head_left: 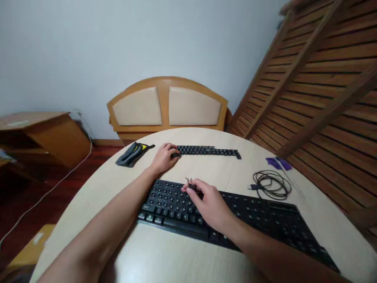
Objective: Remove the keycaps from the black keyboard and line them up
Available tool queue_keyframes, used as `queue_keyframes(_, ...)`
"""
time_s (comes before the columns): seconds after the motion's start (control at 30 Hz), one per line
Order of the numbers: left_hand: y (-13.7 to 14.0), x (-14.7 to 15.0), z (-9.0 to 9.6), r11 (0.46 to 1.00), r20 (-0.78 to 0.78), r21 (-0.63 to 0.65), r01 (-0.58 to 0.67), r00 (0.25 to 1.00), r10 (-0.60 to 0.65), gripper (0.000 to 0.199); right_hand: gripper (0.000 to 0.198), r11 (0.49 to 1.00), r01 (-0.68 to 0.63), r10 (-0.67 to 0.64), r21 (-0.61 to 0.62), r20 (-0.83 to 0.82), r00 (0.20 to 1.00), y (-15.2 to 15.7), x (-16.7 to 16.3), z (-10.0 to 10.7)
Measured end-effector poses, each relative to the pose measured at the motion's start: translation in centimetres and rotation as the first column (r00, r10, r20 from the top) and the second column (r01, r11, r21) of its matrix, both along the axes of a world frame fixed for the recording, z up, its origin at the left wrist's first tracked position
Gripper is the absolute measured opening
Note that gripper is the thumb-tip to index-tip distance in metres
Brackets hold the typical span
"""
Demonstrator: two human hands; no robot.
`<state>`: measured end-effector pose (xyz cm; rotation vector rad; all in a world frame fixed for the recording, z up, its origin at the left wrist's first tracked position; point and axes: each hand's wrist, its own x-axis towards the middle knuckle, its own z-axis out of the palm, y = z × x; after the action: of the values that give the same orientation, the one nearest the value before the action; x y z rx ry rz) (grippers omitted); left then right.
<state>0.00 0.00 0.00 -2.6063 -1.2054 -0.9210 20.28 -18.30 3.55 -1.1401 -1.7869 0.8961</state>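
A black keyboard (182, 228) lies across the near part of the table; its upper rows show bare key sockets, while keycaps remain along the lower left rows and the space bar. Above it, my right hand (210, 202) is closed around a small dark keycap puller (189, 181) whose thin metal prongs point up and away. Farther off, my left hand (165, 158) rests at the left end of the rows of loose black keycaps (200, 150). Its bent fingers are on a keycap (176, 155), partly hidden by them.
A grey and yellow cloth pouch or glove (134, 154) lies at the table's left. On the right are a coiled black cable (272, 185), and a purple cloth (278, 163) with a thin rod. A wooden headboard (165, 82) stands behind the round table (141, 259).
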Motion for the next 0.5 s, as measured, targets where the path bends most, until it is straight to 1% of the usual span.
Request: queue_keyframes(0.5,-0.13,0.12,0.23,0.999,0.011,-0.043,-0.023,1.0,0.024,0.015,0.015,1.0,0.013,-0.013,0.006,-0.009,1.0,-0.02,-0.02,-0.01)
